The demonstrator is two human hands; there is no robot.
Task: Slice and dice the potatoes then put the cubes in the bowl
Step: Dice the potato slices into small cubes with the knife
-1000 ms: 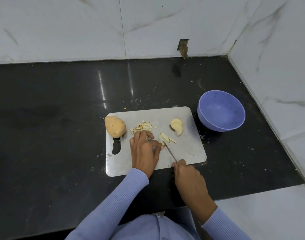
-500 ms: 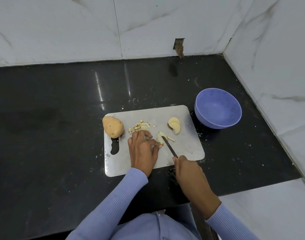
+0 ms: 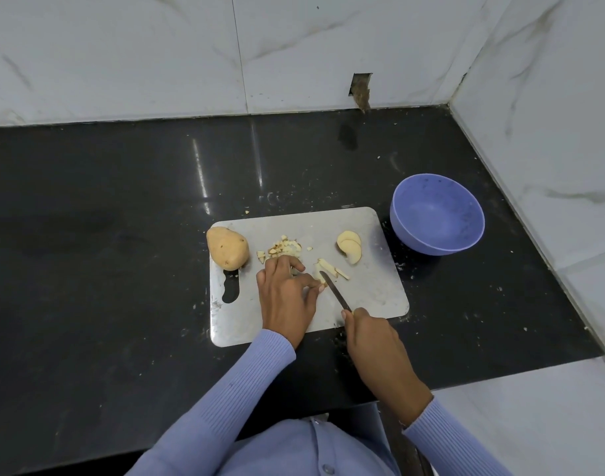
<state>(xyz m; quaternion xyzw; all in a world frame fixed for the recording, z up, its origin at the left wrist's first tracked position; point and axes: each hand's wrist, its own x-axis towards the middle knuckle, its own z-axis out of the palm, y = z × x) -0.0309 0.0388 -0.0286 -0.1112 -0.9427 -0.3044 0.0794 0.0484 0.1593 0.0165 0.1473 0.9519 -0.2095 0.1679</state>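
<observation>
— Which step are you on?

— Dicing, I'd judge. Going left to right: a whole potato [image 3: 227, 248], tan and unpeeled, sits at the far left corner of my cutting board [image 3: 376, 290], a flat grey sheet with rounded corners and a dull, scratched sheen. Just right of it lies the pile of cubes [image 3: 283, 248], small, pale and rough-cut. My left hand [image 3: 284, 297] has its fingers curled down, pinning the potato strips [image 3: 328, 268] at the board's middle; I can't tell how many strips are under the fingertips.

— And the right?

— My right hand [image 3: 371, 338] is wrapped round the handle of the knife [image 3: 334, 291], whose thin dark blade angles far and left so the tip meets the strips beside my left fingertips. Further right lie a few round slices [image 3: 350, 247], overlapping, cream with thin skin edges. Off the board, on the glossy black table [image 3: 122, 235], stands the bowl [image 3: 437, 214], smooth lilac plastic, with no cubes in it.

— What next?

— Probably short crosswise cuts through the strips, my left fingertips kept back from the edge. The slices and whole potato are not yet done.
</observation>
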